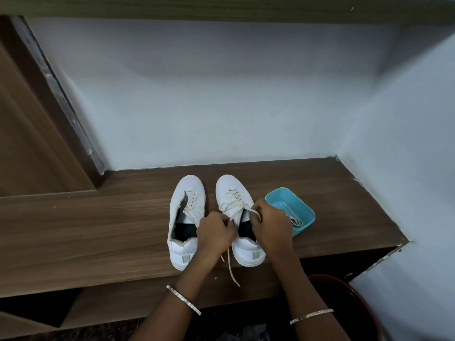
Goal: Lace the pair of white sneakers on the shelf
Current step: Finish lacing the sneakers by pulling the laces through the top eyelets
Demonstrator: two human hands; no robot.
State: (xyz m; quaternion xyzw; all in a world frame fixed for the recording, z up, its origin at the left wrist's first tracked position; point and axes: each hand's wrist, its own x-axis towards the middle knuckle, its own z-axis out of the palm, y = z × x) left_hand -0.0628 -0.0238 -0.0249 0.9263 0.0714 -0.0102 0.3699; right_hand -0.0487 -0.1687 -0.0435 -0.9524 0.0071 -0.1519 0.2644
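White and part-laced, the right sneaker (235, 193) is sitting on the wooden shelf (98, 230) beside the unlaced left sneaker (188, 249). The left hand (215, 232) and right hand (270, 227) are each pinching its lace (230, 264), hiding the upper eyelets. A spare lace (295, 221) is lying in a blue tub (278, 195).

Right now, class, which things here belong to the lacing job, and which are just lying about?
Job: half-laced sneaker, its lace held by left hand and right hand; unlaced sneaker; spare lace in blue tub.
Lying about: dark red bin below the shelf.
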